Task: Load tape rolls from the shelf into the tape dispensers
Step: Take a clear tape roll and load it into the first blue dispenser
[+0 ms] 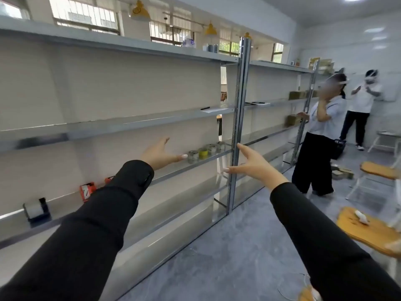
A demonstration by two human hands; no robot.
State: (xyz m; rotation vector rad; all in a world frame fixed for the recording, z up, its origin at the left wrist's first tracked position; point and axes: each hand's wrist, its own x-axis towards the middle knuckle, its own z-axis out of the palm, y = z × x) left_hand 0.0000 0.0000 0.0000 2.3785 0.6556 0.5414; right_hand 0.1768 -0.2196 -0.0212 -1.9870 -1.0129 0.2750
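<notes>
- A grey metal upright [239, 118] of the shelving stands just to the right of the tape rolls [206, 151]. The right hand [253, 162] hangs in front of it with fingers spread, holding nothing.
- The left hand [158, 154] reaches out before the shelf board [171, 171], likewise spread and empty. Its thumb points toward the nearest roll.
- The tape rolls stand in a short row on that board, close to the upright. One is yellow and the others are greyish.
- Further left, on what looks like the same board, sit a red dispenser [87, 191] and a black dispenser [36, 210], well apart from the rolls.
- One board higher lies a sheet of paper [213, 109] with a dark pen on it.
- Two other people, one near [321, 135] and one further off [362, 105], stand by the far end of the shelving.
- Wooden-seated chairs [368, 233] stand on the right.
- A second red thing is almost wholly hidden behind the left sleeve [121, 192], so it is unclear what it is.
- The rolls are blurred, so their count is uncertain, and I cannot tell whether the thumb touches one.
- The chairs are cut off by the right edge.
- The grey floor [227, 257] is smooth, the walls are white, barred windows run above the shelving, and yellow pendant lamps [140, 10] hang from the ceiling.
</notes>
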